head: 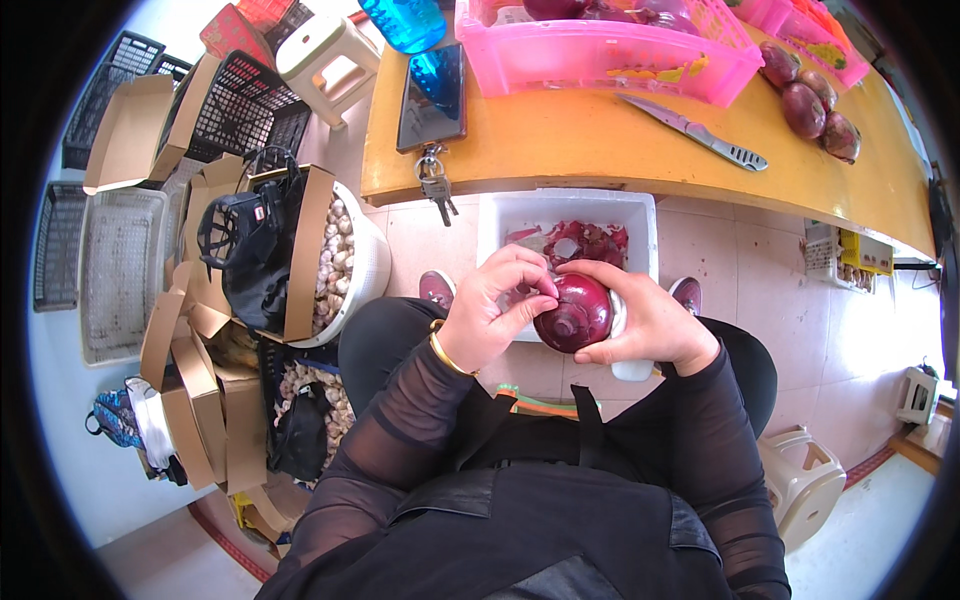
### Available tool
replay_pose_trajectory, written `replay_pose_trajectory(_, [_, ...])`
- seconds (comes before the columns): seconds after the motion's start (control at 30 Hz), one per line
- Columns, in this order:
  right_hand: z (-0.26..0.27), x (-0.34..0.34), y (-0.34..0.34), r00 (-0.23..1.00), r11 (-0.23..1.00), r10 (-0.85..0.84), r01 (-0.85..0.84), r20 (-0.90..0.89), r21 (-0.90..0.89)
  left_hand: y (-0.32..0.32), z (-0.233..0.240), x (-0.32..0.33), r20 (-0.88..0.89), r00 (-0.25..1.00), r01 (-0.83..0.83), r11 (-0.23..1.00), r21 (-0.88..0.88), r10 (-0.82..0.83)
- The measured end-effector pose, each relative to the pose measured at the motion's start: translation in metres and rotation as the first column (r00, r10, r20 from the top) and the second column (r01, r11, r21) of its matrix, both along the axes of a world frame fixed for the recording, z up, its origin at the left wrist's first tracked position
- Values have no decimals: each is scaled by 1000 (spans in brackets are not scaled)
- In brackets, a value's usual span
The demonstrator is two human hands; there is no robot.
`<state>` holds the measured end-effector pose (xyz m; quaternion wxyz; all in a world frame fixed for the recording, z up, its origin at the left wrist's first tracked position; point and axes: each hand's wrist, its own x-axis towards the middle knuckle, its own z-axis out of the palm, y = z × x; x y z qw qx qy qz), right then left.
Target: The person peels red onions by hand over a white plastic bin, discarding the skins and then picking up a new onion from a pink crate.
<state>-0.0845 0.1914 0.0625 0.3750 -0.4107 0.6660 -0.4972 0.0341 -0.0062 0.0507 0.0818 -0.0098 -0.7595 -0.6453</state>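
My right hand [649,319] is closed around a glossy red onion [574,313], along with a white-handled object [634,369] whose form is mostly hidden by the palm. At the onion's left side, my left hand [499,300] pinches its surface between thumb and fingertips; whether a bit of skin is caught there cannot be told. Beneath both hands stands a white foam box [646,225] with red onion skins [592,244] in it. On the wooden table [525,150] ahead lie a knife [694,133] and several red onions [804,110]. A pink plastic basket [600,64] there holds more onions.
A phone [433,97] and keys [435,180] lie at the table's near edge, beside a blue container [409,22]. To the left are a white tub [375,255] of garlic, cardboard boxes [196,427] and a black crate [247,105]. A plastic stool [814,480] stands at the right.
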Motion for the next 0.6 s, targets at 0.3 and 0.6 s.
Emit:
replay_pose_trajectory(0.3, [-3,0,0,1000,1000,-14,14,-7,13,2,2,0,-187,982,-63,952,-300,6])
replay_pose_trajectory(0.6, [-5,1,0,999,1000,17,-16,-44,16,4,6,0,-158,987,-29,916,-401,-38])
